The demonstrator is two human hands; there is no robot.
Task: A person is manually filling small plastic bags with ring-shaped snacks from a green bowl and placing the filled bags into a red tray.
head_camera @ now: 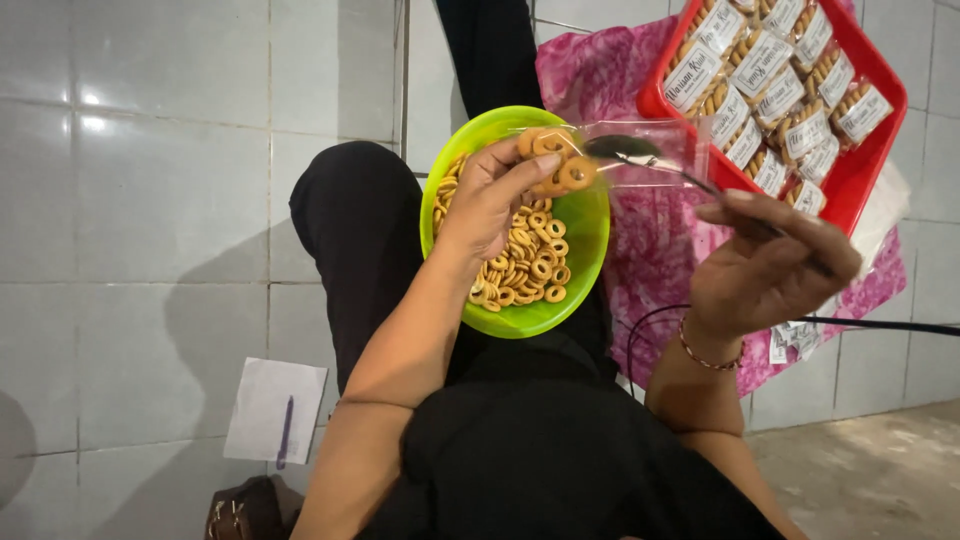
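The left hand (495, 195) grips a few small golden ring biscuits (560, 165) in its fingertips and holds them at the mouth of a clear plastic bag (650, 150), just above the far rim of a green bowl (590, 240). The bowl rests on the person's lap and holds a heap of the same ring biscuits, piled mostly toward its left side. The right hand (770, 265) is curled around the handle of a dark spoon (625, 148), whose head lies inside or against the bag; a thin bracelet (705, 355) circles that wrist. Whether the right hand also pinches the bag cannot be told. Beyond the bag, a red tray (875, 150) sits tilted on a pink patterned cloth (650, 260) spread over the tiled floor, and is packed with labelled bags of biscuits. At the lower left of the floor lie a sheet of paper (265, 400) with a pen (285, 432) on it, well apart from the bowl.
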